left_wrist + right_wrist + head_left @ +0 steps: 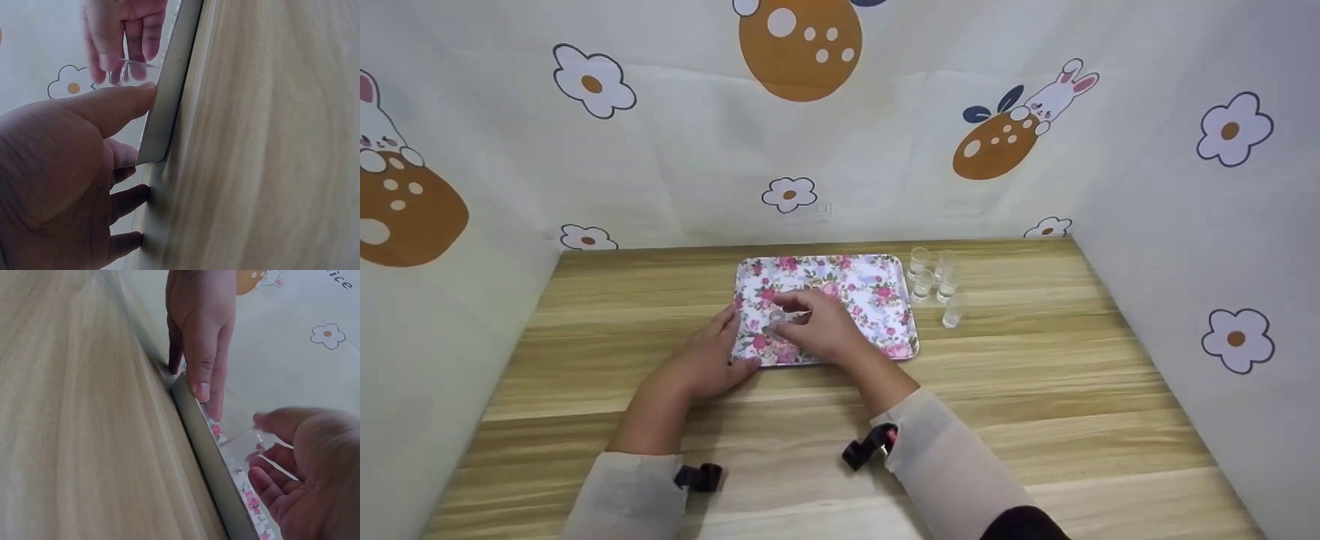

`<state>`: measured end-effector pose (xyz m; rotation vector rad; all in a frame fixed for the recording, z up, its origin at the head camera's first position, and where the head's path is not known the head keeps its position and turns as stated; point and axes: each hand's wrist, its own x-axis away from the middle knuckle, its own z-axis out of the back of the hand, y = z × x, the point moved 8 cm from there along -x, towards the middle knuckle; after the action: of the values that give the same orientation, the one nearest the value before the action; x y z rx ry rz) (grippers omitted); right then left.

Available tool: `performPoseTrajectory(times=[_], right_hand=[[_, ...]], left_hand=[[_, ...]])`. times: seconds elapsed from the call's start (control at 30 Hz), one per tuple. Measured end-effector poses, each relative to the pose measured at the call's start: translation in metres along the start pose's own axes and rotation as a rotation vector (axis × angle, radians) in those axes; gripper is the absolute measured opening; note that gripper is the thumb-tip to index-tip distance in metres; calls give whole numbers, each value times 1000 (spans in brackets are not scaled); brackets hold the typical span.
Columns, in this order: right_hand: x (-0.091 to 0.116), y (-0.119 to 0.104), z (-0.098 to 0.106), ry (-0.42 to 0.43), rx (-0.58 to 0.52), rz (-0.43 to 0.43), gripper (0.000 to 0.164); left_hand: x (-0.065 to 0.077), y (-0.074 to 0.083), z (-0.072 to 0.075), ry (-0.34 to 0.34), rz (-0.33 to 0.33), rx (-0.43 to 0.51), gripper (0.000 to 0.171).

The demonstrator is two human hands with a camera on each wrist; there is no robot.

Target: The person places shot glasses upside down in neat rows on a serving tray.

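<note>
A floral tray [877, 315] with pink roses lies flat on the wooden table. On its left part stands a small clear shot glass [778, 318]. My right hand [821, 326] holds this glass between thumb and fingers; in the right wrist view the glass [244, 447] shows between them. My left hand [709, 360] rests against the tray's near left corner. Its thumb touches the front rim, while the other fingers lie along the left side. The left wrist view shows this hand [67, 152] with its fingers mostly straight and some fingertips by the table.
Several more clear shot glasses [921, 286] stand in a cluster just right of the tray. One glass [952, 316] sits nearer to me than the others. A pale printed cloth [697, 150] walls the table [1035, 405] at the back and both sides.
</note>
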<state>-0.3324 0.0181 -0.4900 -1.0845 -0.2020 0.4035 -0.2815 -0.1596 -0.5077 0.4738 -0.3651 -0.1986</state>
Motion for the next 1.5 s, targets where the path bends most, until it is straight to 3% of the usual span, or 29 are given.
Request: performPoseTrajectory(times=[0.2, 0.73, 1.07, 1.23, 1.5], right_hand=[[9, 0, 27, 55, 20, 43, 47], [56, 29, 121, 257, 59, -20, 41], [78, 49, 174, 362, -15, -81, 44], [87, 57, 194, 401, -3, -92, 46], [102, 72, 218, 454, 116, -132, 47]], left_hand=[[3, 2, 1, 5, -4, 20, 94], [1, 0, 1, -9, 7, 28, 96], [0, -1, 0, -16, 5, 19, 96], [1, -1, 2, -14, 5, 13, 96], [0, -2, -1, -16, 12, 24, 96]])
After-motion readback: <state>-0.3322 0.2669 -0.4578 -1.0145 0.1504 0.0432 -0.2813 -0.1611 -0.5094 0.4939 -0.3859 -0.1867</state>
